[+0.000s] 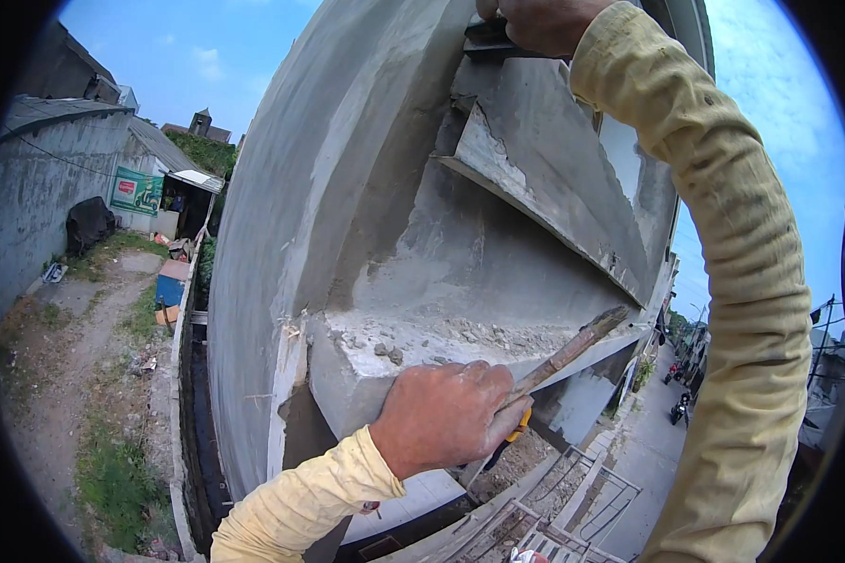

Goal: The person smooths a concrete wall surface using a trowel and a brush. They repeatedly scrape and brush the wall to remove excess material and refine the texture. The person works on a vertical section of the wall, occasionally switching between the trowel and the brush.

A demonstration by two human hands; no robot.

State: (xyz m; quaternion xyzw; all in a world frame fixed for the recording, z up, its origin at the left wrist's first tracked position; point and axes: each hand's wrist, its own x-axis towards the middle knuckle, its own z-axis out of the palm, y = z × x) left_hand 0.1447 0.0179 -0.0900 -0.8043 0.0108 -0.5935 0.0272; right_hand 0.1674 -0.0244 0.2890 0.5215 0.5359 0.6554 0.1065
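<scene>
My left hand (451, 413), in a pale yellow sleeve, is closed around a worn, brown, stick-like tool (577, 349) with a darker end, slanting up to the right. Its exact kind cannot be told. A yellow and black piece (520, 425) shows under my fingers. Beneath the tool lies a concrete ledge (347, 342) strewn with crumbs of mortar (483, 333). High up, my right hand (545, 23) is closed on a dark, flat-edged object (490, 42) against the wall recess; the top edge of the picture cuts off part of this hand.
A grey plastered wall (291, 206) curves up on the left. A slanted concrete slab (545, 220) juts out above the ledge. Far below are metal scaffold frames (582, 497), a street (652, 441) with motorbikes (680, 409), and a dirt yard (84, 347).
</scene>
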